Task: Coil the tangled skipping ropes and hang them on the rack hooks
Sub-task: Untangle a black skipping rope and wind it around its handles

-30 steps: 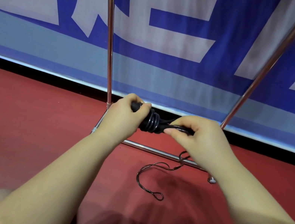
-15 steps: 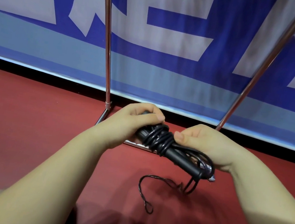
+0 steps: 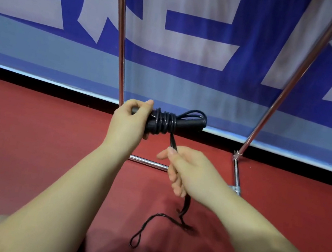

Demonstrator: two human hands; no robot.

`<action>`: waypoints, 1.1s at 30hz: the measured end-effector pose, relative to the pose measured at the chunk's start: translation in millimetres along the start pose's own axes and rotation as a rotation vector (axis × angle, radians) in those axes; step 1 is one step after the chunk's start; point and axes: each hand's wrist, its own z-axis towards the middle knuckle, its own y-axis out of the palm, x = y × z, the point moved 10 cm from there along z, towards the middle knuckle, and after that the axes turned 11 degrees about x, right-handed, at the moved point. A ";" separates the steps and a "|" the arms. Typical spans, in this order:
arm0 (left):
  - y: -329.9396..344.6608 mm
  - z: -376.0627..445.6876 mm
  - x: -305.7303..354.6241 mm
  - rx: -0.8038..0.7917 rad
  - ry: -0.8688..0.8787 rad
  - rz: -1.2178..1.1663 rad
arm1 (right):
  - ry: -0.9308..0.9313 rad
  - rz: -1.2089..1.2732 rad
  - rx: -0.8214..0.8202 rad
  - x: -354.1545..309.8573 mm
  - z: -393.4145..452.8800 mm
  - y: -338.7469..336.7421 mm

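Since half a second ago the two hands have parted: the right hand [image 3: 191,172] has dropped away from the handle bundle [image 3: 168,121] and now sits below and to the right of it, drawing the doubled free strand [image 3: 173,142] taut downward, while the left hand [image 3: 130,123] has levelled the bundle, which was tilted before, and holds it up in front of the banner [image 3: 190,81]. This looks like the start of another wrap, so the coiling seems well along but unfinished, and nothing is hung yet. The left hand's fingers are curled round the near end of the handles; the right hand pinches the strand between thumb and forefinger, its other fingers loosely bent. Counted: one black skipping rope in view, with about four or five turns already wound beside the left hand, and one slack tail [image 3: 156,224] trailing from under the right hand to the red floor [image 3: 24,145], ending in a single small loop. Two chrome rack uprights [image 3: 121,35] rise beyond the hands; no hooks show.
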 end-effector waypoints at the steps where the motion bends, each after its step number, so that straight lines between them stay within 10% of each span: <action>1: -3.8 1.0 3.2 0.024 0.053 0.067 | -0.081 -0.140 0.022 -5.2 -0.4 -6.3; 11: 22.8 -11.8 2.2 -0.335 0.164 0.274 | -0.355 -0.450 0.310 -31.5 7.2 -79.8; 21: 47.0 -42.9 -0.8 -0.675 0.031 0.120 | -0.038 -0.230 -0.134 5.5 8.0 -50.7; 33: 38.9 -23.0 2.1 -0.355 -0.234 -0.366 | 0.244 0.640 -0.011 5.7 11.8 -27.3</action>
